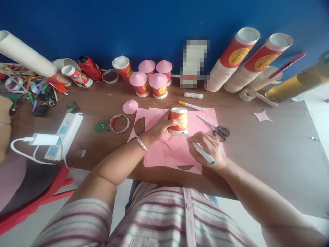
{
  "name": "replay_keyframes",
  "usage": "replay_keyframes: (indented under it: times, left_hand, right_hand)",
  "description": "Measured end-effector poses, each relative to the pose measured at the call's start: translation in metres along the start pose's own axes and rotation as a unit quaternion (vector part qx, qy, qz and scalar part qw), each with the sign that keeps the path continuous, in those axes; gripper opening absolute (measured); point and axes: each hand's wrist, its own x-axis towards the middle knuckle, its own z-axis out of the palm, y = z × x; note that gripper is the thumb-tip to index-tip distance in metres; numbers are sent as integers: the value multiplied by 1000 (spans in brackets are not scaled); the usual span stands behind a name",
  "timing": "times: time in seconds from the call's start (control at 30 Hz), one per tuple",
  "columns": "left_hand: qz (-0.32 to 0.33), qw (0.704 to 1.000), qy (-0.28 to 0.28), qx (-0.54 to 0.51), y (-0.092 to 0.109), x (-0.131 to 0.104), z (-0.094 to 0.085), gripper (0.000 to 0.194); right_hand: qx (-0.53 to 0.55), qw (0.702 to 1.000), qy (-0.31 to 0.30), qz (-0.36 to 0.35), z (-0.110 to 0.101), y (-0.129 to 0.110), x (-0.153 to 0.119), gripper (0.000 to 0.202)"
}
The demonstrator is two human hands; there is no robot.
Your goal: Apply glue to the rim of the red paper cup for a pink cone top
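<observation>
My left hand (164, 125) grips a red and white paper cup (179, 120) with a gold emblem, turned upside down above pink paper (159, 154). In my right hand (207, 147) is a white marker (204, 153) with a green end. Its tip points at the cup's lower rim; whether it touches cannot be made out. Cut-out gaps show in the pink sheets. Scissors (217, 130) with black handles lie at the paper's right edge. Just beyond the cup rests a white pen with an orange end (191, 105).
Several red cups with pink cone tops (158, 80) stand at the back, near a loose pink cone (130, 106). Tall cup stacks (223, 70) lean against the blue wall. A tape ring (119, 123) and a power strip (65, 133) are on the left.
</observation>
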Motion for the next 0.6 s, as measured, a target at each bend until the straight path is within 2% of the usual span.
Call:
replay_keyframes:
  times: [0.3,0.6]
  left_hand:
    - [10,998,19,63,3,-2,-1,36]
    - [0,1000,10,28,2,-1,-1,36]
  right_hand:
    - [-15,1000,3,2,0,-1,0,19]
    - [-23,1000,6,8,-2,-1,2,20]
